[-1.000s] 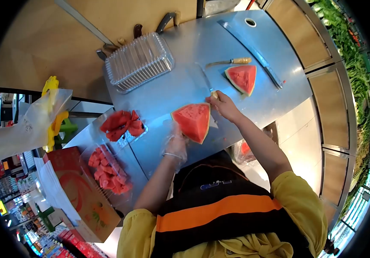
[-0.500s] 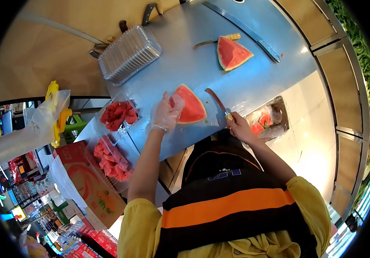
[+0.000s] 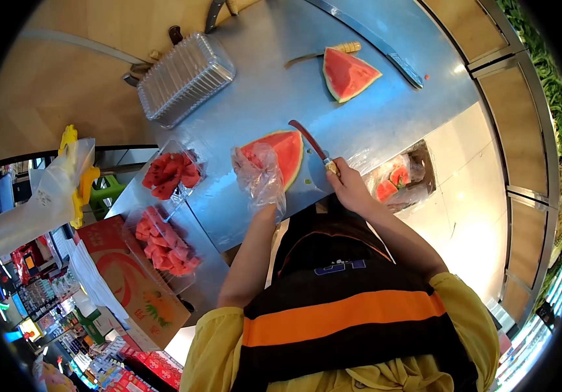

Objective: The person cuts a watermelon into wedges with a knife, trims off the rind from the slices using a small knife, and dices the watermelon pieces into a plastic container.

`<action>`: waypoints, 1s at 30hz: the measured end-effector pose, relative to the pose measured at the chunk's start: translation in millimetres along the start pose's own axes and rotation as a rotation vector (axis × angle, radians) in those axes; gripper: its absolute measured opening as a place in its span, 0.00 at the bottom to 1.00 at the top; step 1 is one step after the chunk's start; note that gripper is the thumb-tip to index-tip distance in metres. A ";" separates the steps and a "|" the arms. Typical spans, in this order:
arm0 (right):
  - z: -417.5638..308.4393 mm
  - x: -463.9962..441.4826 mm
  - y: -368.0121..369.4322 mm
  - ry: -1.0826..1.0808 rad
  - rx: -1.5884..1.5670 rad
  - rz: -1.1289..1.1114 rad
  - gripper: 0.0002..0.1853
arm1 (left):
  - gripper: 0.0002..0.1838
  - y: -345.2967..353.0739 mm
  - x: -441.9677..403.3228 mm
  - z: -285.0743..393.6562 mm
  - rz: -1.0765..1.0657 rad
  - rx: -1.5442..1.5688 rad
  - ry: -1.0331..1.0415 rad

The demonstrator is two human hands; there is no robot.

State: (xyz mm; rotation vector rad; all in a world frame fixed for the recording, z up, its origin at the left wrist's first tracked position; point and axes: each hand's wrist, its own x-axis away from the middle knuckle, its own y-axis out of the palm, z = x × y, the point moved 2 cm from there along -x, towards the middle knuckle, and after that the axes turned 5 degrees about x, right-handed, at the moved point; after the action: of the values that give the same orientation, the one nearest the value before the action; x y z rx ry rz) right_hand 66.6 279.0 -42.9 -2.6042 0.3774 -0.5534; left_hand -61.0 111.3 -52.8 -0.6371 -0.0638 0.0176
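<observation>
My left hand [image 3: 259, 173], in a clear plastic glove, is closed on the left side of a watermelon wedge [image 3: 289, 147] lying on the metal table. The glove's folds partly hide its fingers. In my right hand [image 3: 352, 188] is a knife [image 3: 312, 142] with a curved blade and a light handle, its blade alongside the wedge's upper right edge. To the left stand one clear tub of dark red watermelon pieces [image 3: 170, 175] and another of paler watermelon chunks [image 3: 165, 243].
A second watermelon wedge [image 3: 348, 75] lies against a wooden-handled knife [image 3: 323, 55]. Beyond it is a long blade [image 3: 366, 38]. Stacked clear containers [image 3: 186, 80] stand at the back left. A lined bin [image 3: 430, 168] with rinds sits below the table's right edge, a cardboard box [image 3: 134, 287] at lower left.
The wedge has turned and shifted left under my left hand, whose wrist has swung right. My right hand has brought the knife left and up, closer to the wedge.
</observation>
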 end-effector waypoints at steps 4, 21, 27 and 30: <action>1.4 -6.1 5.5 -0.006 -0.011 -0.018 0.13 | 0.42 -3.8 4.5 15.3 0.011 -0.001 -0.047; 19.9 -5.6 26.8 0.096 -0.136 -0.206 0.19 | 0.43 0.0 -2.2 -20.3 -0.134 0.263 -0.003; 20.0 -8.4 11.4 0.083 -0.093 -0.265 0.19 | 0.40 -11.4 -2.4 8.1 -0.145 0.199 0.077; 10.8 -11.5 8.1 0.082 -0.065 -0.318 0.19 | 0.37 -10.9 -4.3 9.6 -0.189 0.111 0.211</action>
State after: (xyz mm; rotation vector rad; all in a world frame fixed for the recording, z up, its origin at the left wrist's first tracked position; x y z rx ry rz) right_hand 59.8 280.0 -59.2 -2.7277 0.0034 -0.7660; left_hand -65.9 108.0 -38.9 -0.5166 0.0809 -0.2266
